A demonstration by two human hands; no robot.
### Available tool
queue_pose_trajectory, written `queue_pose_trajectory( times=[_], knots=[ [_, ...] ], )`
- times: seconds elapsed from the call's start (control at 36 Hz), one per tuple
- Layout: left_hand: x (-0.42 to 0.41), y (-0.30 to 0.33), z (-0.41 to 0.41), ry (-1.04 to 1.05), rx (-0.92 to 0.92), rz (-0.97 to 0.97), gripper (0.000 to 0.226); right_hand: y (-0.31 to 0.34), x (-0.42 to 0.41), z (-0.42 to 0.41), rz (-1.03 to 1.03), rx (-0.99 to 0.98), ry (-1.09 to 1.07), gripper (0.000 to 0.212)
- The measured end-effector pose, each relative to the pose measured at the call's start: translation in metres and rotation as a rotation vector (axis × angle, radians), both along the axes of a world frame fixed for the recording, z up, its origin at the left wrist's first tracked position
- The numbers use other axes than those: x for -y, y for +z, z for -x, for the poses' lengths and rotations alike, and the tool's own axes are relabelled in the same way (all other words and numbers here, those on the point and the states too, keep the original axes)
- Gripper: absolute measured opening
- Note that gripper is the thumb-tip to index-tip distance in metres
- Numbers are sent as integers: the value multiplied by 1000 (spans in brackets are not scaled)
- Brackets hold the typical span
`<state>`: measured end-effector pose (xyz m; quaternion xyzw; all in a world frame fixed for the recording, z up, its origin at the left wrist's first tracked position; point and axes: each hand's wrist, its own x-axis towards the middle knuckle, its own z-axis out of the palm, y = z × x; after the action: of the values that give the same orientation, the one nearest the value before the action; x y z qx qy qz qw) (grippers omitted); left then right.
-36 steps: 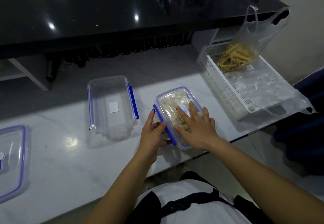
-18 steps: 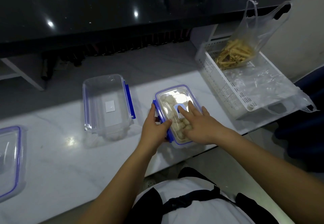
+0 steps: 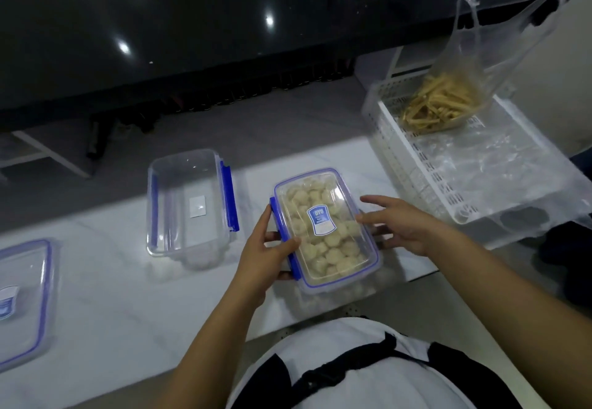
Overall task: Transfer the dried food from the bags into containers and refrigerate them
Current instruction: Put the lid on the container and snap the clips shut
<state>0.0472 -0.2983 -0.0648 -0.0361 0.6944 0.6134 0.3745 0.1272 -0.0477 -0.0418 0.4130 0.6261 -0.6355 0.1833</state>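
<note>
Bare forearms, white top (image 3: 349,373) crossed by a black strap (image 3: 346,368) with a buckle

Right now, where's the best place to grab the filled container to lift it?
Probably by its two long sides, one hand each, coming from left and right. The filled container lies flat and lidded; the left hand already grips the blue clip side, and the right hand hovers by the other.

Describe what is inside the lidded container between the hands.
Pale round dried pieces fill the lidded container, seen through its clear lid. The lid's blue label hides the pieces beneath it.
</note>
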Motion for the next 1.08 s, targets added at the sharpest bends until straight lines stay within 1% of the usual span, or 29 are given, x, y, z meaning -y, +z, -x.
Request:
queue_pose_trajectory(
  times=[0.06,0.17,0.22,0.31,0.36,0.53,0.64,0.72,0.81,0.86,0.89,0.94,1.0,1.06,1.08],
  knots=[
    [0,2,-1,9,4,11,76,0,-6,2,-51,3,58,52],
    [-1,4,-4,30,-9,42,74,4,-2,6,-152,-68,93,34],
    [-2,5,-5,45,-9,58,74,6,5,5,-251,-110,108,37],
    [-4,5,-3,55,-9,79,74,9,14,2,-462,-150,214,45],
    [-6,6,-2,56,-10,90,74,10,18,1,-536,-159,261,46],
    [-15,6,1,69,-15,127,74,10,12,6,-536,-172,272,42],
    [-27,5,8,73,-25,127,74,10,3,17,-565,-163,284,34],
    [-36,6,16,58,-44,117,73,11,-6,26,-591,-164,300,35],
    [-41,9,21,69,-47,93,72,13,-15,29,-539,-191,264,45],
    [-44,10,19,82,-80,87,70,14,-17,25,-525,-213,247,60],
    [-44,11,15,72,-122,93,70,14,-17,20,-552,-235,264,67],
    [-42,12,5,-22,-276,136,82,17,-17,8,-674,-287,395,78],
    [-32,12,-8,-206,-433,213,100,19,-17,-6,-839,-292,657,87],
    [-21,8,-18,-374,-519,293,117,15,-17,-18,-969,-221,896,96],
    [-17,6,-22,-427,-538,325,121,12,-16,-22,-1007,-175,965,98]
  ],
)
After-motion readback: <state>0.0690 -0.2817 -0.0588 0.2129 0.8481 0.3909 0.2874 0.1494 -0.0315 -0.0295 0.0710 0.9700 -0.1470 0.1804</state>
